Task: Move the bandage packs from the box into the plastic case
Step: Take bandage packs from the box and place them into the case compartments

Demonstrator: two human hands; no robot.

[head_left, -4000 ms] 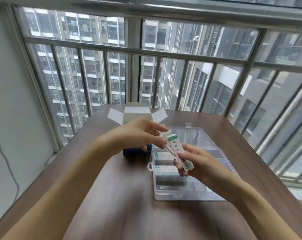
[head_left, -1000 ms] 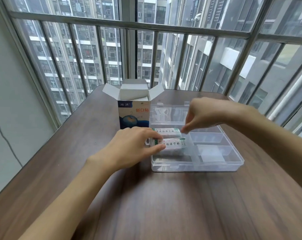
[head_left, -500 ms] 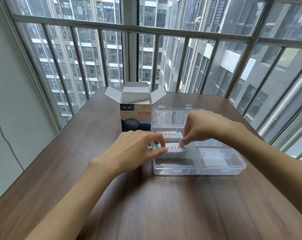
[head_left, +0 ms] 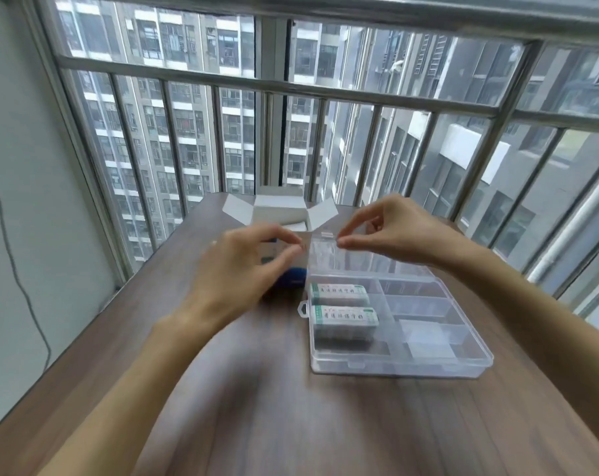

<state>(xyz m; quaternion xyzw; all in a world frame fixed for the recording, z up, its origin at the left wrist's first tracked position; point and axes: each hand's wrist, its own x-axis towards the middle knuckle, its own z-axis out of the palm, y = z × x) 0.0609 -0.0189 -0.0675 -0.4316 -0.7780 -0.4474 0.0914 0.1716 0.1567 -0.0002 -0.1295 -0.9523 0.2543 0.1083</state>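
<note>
Two bandage packs (head_left: pixel 342 304) lie flat in the left-hand compartments of the clear plastic case (head_left: pixel 428 367), one behind the other, printed faces up, presumably so they sit below the rim. We see the case open on the brown table (head_left: pixel 291 424), its lid (head_left: pixel 353 259) raised at the far side.

Our only view is from the head, looking down past both forearms. Our left hand (head_left: pixel 243 269) hovers blurred in front of the open box (head_left: pixel 281 214), thumb and forefinger nearly meeting; we cannot tell whether they hold anything. Our right hand (head_left: pixel 387 231) reaches to the top edge of the lid, thumb and forefinger close together at its latch tab (head_left: pixel 326 234); whether they pinch it or only touch it is unclear.

We judge the lid is about to be dealt with. White contents show inside the box, but we cannot tell whether these are more packs.
</note>
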